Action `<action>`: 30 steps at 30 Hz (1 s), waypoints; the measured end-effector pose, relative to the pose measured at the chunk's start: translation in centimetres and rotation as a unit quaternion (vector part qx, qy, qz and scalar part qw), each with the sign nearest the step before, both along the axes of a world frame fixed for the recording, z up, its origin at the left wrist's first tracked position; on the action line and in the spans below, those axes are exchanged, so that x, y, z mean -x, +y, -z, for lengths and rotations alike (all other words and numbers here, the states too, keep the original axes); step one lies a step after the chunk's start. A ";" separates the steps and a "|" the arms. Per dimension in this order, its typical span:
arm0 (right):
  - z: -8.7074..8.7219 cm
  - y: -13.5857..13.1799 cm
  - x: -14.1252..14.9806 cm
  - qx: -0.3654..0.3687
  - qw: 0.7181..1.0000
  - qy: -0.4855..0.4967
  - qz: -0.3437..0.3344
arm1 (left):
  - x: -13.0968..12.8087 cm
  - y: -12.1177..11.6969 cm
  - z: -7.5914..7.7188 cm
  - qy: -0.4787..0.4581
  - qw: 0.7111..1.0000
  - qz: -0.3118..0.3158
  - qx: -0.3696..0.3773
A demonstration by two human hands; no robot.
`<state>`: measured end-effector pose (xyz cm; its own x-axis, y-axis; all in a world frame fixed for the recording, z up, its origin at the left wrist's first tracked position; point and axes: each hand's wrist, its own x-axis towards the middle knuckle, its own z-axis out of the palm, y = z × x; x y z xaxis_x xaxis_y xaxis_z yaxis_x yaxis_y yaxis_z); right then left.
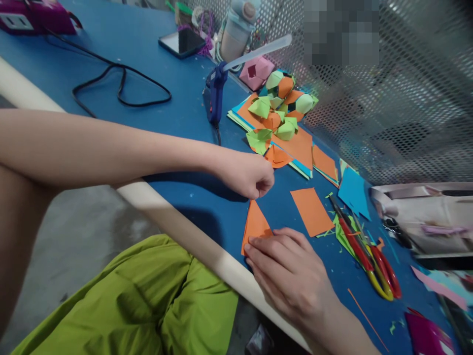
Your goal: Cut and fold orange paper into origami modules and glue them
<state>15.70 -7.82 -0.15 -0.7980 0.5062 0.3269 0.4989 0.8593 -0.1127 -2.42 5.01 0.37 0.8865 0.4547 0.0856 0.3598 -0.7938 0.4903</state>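
A folded orange paper (255,222) with a pointed top lies near the table's front edge. Bent over its lower part, my right hand (291,271) holds it against the table with fingers close together; they cover its lower right side. My left hand (248,173) is curled into a fist just above the paper's tip, and nothing shows in it. To the right lies a flat orange paper rectangle (312,212). Beyond my left fist, green and orange folded paper pieces (273,118) are heaped on stacked coloured sheets (299,147).
A blue glue gun (215,93) stands behind my left forearm, its cord trailing down. Red-and-yellow-handled scissors (380,276) lie among green scraps at right. A black cable (144,104), a phone (181,42) and a bottle (238,34) are farther back, along a perforated metal panel (406,98).
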 end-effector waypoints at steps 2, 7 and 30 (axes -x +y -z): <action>0.0 0.1 0.0 0.002 1.000 -0.001 -0.002 | -0.3 -1.2 -0.6 -0.038 0.999 -0.001 -0.019; 0.0 0.1 -0.2 -0.003 1.000 -0.007 -0.012 | -1.3 -4.1 -0.9 -0.061 0.995 0.072 0.034; -1.0 -0.3 -0.9 0.085 0.996 -0.022 -0.018 | -0.9 -4.2 -0.7 0.098 0.990 0.098 0.005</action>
<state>16.57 -8.13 0.83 -0.8281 0.5226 0.2028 0.4764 0.8468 -0.2366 -1.49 0.78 1.02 0.9568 0.2730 -0.0996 0.2887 -0.8531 0.4345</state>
